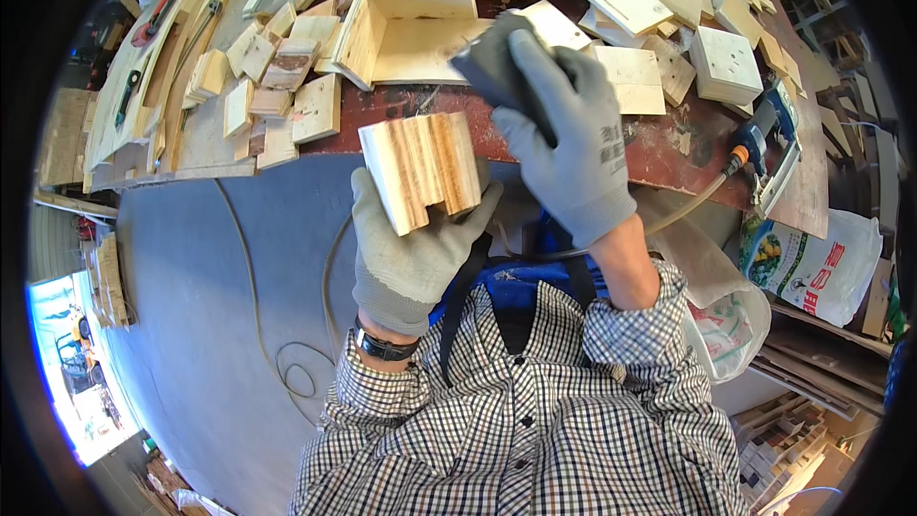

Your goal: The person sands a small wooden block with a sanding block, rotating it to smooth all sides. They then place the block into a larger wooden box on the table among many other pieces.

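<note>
Near mid-frame, best to brace the wooden block (pixel 417 169), clasped in the left hand (pixel 406 260), and stroke evenly with the dark pad (pixel 499 67) clamped in the right hand (pixel 575 139).

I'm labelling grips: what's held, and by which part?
Left hand: grooved wooden block, around its lower part. Right hand: dark block-like object, by its right side.

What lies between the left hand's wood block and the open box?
In the head view, only a strip of scuffed red bench shows between the wood block and the open box.
</note>
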`<control>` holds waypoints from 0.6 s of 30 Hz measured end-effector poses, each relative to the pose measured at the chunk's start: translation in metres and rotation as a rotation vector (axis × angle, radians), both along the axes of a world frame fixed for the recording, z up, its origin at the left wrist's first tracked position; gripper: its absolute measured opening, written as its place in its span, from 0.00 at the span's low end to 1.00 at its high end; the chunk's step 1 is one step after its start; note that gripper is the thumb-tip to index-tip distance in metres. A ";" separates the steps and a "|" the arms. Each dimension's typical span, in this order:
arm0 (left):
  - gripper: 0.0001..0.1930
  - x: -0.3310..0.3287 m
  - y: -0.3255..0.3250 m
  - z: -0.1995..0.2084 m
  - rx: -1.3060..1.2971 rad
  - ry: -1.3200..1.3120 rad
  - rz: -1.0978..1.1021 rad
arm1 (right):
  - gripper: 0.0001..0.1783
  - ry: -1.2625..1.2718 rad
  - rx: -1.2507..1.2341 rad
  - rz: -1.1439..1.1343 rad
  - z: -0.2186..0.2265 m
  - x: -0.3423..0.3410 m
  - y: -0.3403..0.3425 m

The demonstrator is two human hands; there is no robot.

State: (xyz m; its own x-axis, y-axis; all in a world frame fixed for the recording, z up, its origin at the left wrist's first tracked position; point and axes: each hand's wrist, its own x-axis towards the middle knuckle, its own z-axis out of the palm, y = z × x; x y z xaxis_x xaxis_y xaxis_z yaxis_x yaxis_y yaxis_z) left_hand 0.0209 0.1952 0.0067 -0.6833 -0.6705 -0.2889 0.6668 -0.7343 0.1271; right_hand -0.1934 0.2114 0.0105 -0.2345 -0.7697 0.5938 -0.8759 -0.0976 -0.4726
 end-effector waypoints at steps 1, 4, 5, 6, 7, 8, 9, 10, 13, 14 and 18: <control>0.34 0.003 0.000 0.000 0.011 0.007 0.009 | 0.37 -0.071 -0.034 0.041 0.000 -0.006 0.002; 0.33 0.005 -0.002 0.004 0.034 0.002 0.003 | 0.42 -0.297 0.002 0.156 0.013 -0.006 0.020; 0.33 0.005 -0.004 0.004 0.037 0.007 0.013 | 0.43 -0.376 0.040 0.202 0.019 -0.001 0.027; 0.33 0.007 -0.003 0.003 0.047 -0.004 0.020 | 0.43 -0.623 0.093 0.264 0.025 0.005 0.034; 0.32 0.007 -0.002 0.005 0.052 -0.012 0.020 | 0.43 -0.870 0.141 0.321 0.033 0.011 0.040; 0.32 0.007 0.000 0.006 0.060 -0.017 0.022 | 0.43 -0.998 0.166 0.359 0.034 0.012 0.044; 0.32 0.006 0.001 0.008 0.067 -0.016 0.023 | 0.43 -1.125 0.190 0.389 0.035 0.012 0.048; 0.32 0.007 0.003 0.010 0.072 -0.015 0.027 | 0.44 -1.109 0.183 0.433 0.035 0.010 0.051; 0.38 0.013 0.007 0.002 -0.048 0.034 -0.029 | 0.44 -1.034 0.176 0.548 0.044 0.007 0.059; 0.40 0.017 0.010 -0.009 -0.309 -0.267 -0.004 | 0.44 -0.859 0.102 0.638 0.041 0.003 0.055; 0.44 0.024 0.011 -0.009 -1.226 -1.172 -0.078 | 0.42 -0.228 0.138 0.761 0.065 -0.005 0.048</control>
State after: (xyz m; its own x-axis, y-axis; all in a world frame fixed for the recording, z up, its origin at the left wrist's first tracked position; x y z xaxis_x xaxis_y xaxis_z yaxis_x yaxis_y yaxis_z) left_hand 0.0445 0.2067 -0.0023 -0.5349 -0.8449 -0.0011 -0.2212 0.1388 0.9653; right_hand -0.1984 0.2591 0.0756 0.2799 -0.8301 0.4823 -0.4729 -0.5564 -0.6833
